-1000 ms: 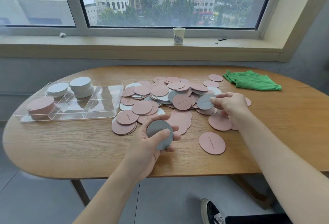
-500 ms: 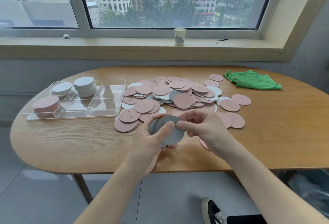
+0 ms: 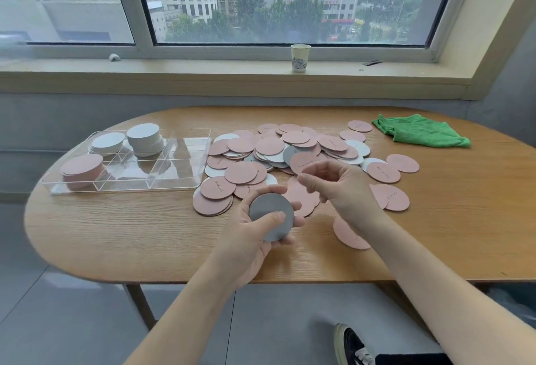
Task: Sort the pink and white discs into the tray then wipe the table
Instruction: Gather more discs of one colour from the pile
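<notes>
A loose heap of pink and white discs (image 3: 293, 150) covers the middle of the wooden table (image 3: 121, 228). My left hand (image 3: 252, 237) holds a small stack of white discs (image 3: 271, 213) above the table's near edge, thumb across the top one. My right hand (image 3: 339, 184) hovers just beyond it over the heap, fingers loosely curled and holding nothing. The clear divided tray (image 3: 174, 161) lies at the left, with a pink stack (image 3: 82, 168) in its front-left compartment and white stacks (image 3: 143, 138) in the rear ones.
A green cloth (image 3: 420, 131) lies crumpled at the table's far right. One pink disc (image 3: 348, 234) lies alone near the front edge under my right forearm. A paper cup (image 3: 300, 57) stands on the windowsill. My shoe (image 3: 351, 344) shows below the table.
My right hand carried a white disc from the heap to the stack in my left hand, let go of it, and has now drawn back toward the heap.
</notes>
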